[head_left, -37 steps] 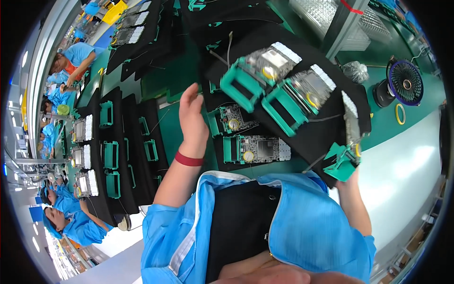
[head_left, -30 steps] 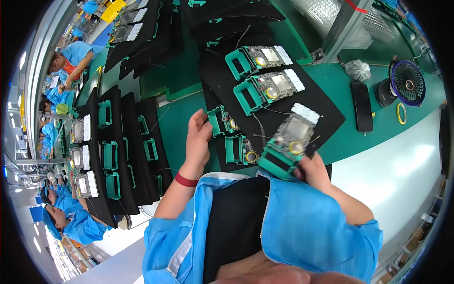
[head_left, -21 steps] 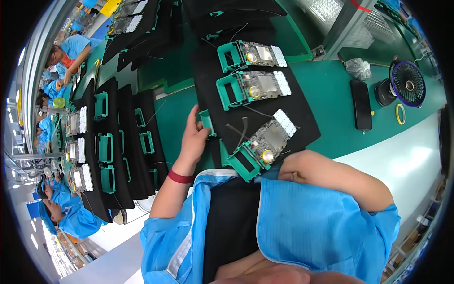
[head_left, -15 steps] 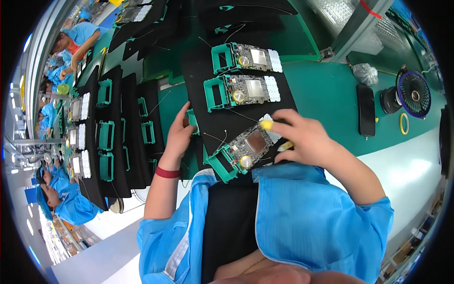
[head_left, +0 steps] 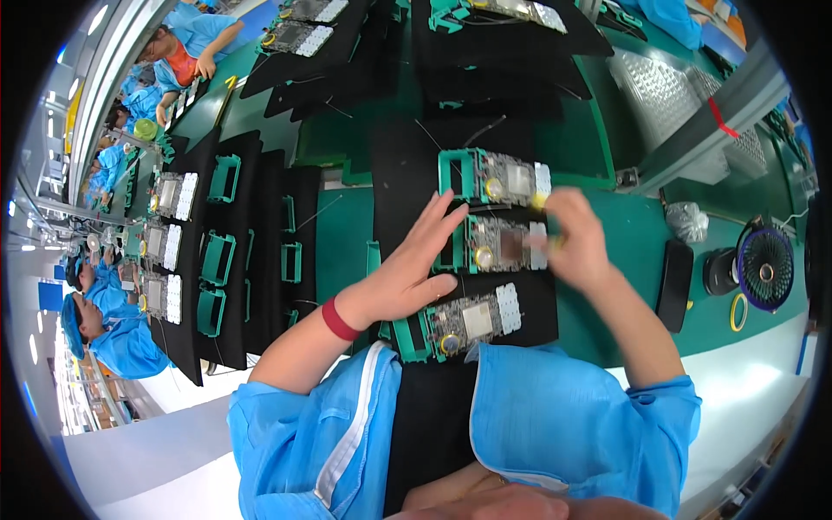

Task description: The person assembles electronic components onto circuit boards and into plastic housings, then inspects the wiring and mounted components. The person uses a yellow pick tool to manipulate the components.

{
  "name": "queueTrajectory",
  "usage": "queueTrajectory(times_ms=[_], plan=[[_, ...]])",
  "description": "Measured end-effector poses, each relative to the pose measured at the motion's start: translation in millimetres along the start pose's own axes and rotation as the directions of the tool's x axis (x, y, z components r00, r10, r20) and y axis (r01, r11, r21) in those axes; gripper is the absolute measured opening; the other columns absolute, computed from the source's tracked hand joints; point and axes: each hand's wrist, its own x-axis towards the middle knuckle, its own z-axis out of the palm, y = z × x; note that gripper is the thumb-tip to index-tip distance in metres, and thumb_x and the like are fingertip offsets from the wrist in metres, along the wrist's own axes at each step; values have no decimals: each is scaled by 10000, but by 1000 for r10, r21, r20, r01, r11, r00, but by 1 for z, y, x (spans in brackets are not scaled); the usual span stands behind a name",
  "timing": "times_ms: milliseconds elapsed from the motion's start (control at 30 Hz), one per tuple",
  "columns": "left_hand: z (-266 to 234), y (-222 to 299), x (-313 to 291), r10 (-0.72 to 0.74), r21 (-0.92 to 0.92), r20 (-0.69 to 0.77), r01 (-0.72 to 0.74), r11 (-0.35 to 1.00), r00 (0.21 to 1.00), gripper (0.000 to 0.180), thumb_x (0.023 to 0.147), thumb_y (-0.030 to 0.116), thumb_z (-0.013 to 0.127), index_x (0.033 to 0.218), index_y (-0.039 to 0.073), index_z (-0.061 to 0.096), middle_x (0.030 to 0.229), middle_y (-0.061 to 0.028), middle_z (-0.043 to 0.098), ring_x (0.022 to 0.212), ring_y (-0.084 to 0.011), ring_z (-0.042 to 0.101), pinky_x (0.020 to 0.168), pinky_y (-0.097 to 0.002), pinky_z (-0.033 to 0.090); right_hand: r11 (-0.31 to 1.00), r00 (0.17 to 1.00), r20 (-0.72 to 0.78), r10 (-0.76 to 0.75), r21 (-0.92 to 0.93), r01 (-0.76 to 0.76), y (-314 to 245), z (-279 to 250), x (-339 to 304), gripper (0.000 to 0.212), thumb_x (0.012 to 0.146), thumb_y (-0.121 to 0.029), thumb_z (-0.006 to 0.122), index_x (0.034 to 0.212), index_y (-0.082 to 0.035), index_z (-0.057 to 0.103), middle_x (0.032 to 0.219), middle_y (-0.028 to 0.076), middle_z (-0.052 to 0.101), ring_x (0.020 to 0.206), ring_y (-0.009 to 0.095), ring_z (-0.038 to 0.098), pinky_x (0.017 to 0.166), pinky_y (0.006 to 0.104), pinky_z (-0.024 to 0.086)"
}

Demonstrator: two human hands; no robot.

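Three circuit boards with green plastic frames lie in a column on a black mat (head_left: pixel 394 165): a far board (head_left: pixel 517 179), a middle board (head_left: pixel 500 245) and a near board (head_left: pixel 477 321). My left hand (head_left: pixel 403 276) is open, its fingers stretched flat across the left end of the middle board and partly hiding its green frame. My right hand (head_left: pixel 578 241) is at the right ends of the far and middle boards, fingers bent. Yellow covering shows at a fingertip. Motion smears these fingers, so whether they hold anything is unclear.
Layered black boards with more green frames (head_left: pixel 224 179) stand to the left, others at the back. On the right of the green table (head_left: pixel 598 312) are a black phone-like slab (head_left: pixel 674 284), a small fan (head_left: pixel 765 271), a yellow ring (head_left: pixel 738 312) and a clear plastic bundle (head_left: pixel 687 223). Co-workers sit far left.
My left hand has moved from the mat's left side onto the middle board. My right hand has left the near board and gone farther away. The near board now lies straighter. The view has shifted.
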Motion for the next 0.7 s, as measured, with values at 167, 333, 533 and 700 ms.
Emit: queueTrajectory(times_ms=[167, 333, 533, 700], plan=[[-27, -5, 30, -138, 39, -358, 162, 986, 923, 552, 956, 76, 507, 1486, 31, 357, 1517, -183, 393, 1431, -277, 347, 1159, -387, 274, 997, 995, 99, 26, -76, -18, 35, 20, 49, 596, 739, -354, 811, 1252, -117, 625, 1231, 114, 566, 1027, 322, 632, 847, 388, 544], [-57, -7, 72, -195, 165, -419, 286, 944, 887, 316, 897, 107, 651, 1189, -16, 649, 1052, -177, 710, 926, -255, 701, 795, -317, 543, 990, 963, 235, -129, -15, 137, -11, 39, 64, 608, 679, -420, 835, 1184, -128, 664, 1165, 73, 597, 947, 284, 661, 788, 368, 554], [-58, -6, 79, -198, 285, -237, 263, 922, 951, 130, 794, 121, 712, 870, 18, 733, 744, -138, 688, 713, -285, 683, 688, -351, 546, 996, 964, 268, -5, -80, 28, -2, 31, 53, 697, 607, -435, 872, 1166, -86, 643, 1166, 76, 581, 944, 279, 649, 799, 377, 539], [-53, 13, 83, -341, 57, -222, 361, 931, 914, 110, 829, 65, 704, 918, -1, 702, 754, -102, 705, 694, -149, 681, 637, -276, 533, 992, 999, 8, 43, -117, -42, -21, 38, 27, 485, 635, -364, 858, 965, -81, 642, 863, 50, 634, 846, 262, 610, 719, 363, 509]])
